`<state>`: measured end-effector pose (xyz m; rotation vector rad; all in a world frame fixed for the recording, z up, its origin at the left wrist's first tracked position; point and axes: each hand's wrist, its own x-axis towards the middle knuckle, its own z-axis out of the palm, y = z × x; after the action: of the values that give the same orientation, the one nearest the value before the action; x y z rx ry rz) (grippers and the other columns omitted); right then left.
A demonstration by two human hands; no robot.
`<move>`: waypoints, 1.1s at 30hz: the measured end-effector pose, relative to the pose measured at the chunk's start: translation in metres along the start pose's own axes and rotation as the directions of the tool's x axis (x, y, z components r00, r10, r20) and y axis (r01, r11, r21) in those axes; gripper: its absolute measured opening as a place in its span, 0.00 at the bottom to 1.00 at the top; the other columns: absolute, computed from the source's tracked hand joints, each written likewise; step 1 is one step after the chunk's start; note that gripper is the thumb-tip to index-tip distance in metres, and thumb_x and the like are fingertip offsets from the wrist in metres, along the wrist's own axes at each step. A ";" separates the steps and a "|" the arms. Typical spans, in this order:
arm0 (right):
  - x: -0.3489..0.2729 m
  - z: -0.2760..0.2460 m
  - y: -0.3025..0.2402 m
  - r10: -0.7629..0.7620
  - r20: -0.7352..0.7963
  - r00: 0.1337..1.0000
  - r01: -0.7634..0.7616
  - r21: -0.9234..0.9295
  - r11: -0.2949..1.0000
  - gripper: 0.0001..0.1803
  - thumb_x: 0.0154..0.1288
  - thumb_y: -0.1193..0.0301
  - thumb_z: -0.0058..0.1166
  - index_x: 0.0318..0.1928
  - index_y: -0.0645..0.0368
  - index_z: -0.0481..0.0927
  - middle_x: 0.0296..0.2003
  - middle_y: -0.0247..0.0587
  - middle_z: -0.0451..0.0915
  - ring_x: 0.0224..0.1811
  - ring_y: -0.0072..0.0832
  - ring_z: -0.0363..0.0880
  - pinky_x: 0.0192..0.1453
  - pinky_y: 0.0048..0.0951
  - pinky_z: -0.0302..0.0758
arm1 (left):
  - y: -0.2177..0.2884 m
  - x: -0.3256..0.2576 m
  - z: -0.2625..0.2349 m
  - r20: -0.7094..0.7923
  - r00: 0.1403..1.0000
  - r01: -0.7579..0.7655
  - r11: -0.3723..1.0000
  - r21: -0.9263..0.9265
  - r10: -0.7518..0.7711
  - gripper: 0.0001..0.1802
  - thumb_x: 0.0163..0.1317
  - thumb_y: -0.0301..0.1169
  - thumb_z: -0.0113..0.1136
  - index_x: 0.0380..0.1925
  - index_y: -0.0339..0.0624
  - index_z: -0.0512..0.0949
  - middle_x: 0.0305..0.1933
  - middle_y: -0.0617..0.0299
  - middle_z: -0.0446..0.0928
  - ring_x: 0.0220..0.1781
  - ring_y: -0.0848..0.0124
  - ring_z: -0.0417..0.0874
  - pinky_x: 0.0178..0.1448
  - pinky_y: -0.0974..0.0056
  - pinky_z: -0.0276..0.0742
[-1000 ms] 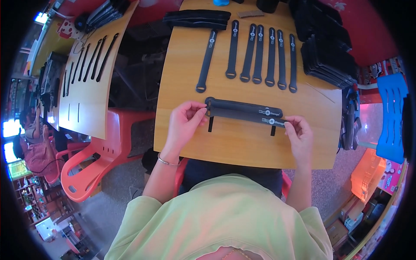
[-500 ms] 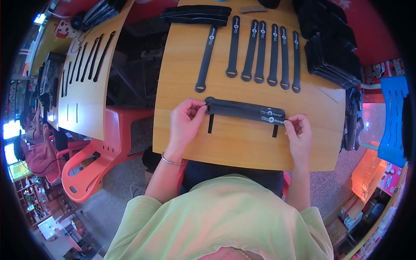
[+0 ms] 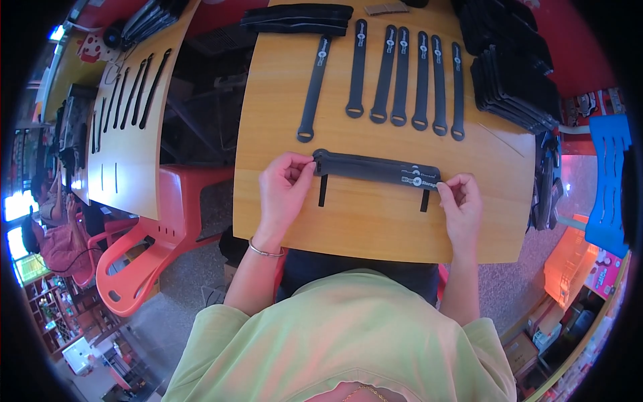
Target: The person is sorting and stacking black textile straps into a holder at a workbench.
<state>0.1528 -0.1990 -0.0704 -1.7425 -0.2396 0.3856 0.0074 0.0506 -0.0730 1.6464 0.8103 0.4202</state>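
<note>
Near the front of the table, a small stack of dark grey straps (image 3: 375,169) lies crosswise, a slotted end at the left and rounded, printed ends at the right. My left hand (image 3: 284,191), a metal bangle on its wrist, pinches the slotted end between thumb and fingers. With thumb and forefinger, my right hand (image 3: 462,204) pinches the front strap's rounded end. That front strap partly overlaps the one behind it. Two short black strips, one at the left (image 3: 323,191) and one at the right (image 3: 424,201), stick out toward me below the stack.
Several like straps (image 3: 400,77) lie lengthwise across the far half of the table (image 3: 281,87). Black bundles (image 3: 298,20) sit at the far left, black stacks (image 3: 512,94) at the far right. An orange-red chair (image 3: 181,194) stands left, beside another table (image 3: 130,151). People sit beyond.
The front strap has shifted slightly away from me and now covers more of the print on the strap behind. Both hands keep their pinch. The whole view has shifted a little.
</note>
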 end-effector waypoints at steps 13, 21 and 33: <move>0.000 0.002 0.001 0.007 -0.036 0.999 -0.010 -0.068 0.998 0.09 0.58 0.80 0.59 0.34 0.60 0.70 0.24 0.25 0.70 0.25 0.11 0.68 0.29 0.14 0.66 | -0.001 0.000 0.000 0.002 1.000 0.016 1.000 -0.003 -0.016 0.04 0.57 0.18 0.59 0.33 0.33 0.77 0.25 0.69 0.76 0.23 0.87 0.71 0.27 0.80 0.65; 0.001 0.002 0.003 -0.001 -0.045 0.999 -0.006 -0.160 0.987 0.11 0.57 0.80 0.60 0.31 0.60 0.69 0.24 0.27 0.72 0.24 0.12 0.68 0.28 0.15 0.66 | -0.002 0.000 0.000 0.011 1.000 0.021 1.000 0.003 -0.021 0.03 0.57 0.18 0.59 0.32 0.33 0.77 0.25 0.68 0.76 0.24 0.87 0.71 0.26 0.80 0.65; 0.004 0.005 0.002 -0.027 -0.070 0.997 0.012 -0.208 0.978 0.12 0.57 0.79 0.61 0.30 0.61 0.68 0.22 0.28 0.72 0.23 0.12 0.68 0.26 0.16 0.67 | -0.001 0.000 0.001 0.003 1.000 -0.003 1.000 0.014 0.003 0.03 0.58 0.18 0.59 0.33 0.33 0.77 0.24 0.68 0.76 0.21 0.87 0.70 0.23 0.80 0.64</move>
<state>0.1542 -0.1932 -0.0737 -1.9541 -0.2516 0.2898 0.0076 0.0502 -0.0744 1.6609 0.8098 0.4150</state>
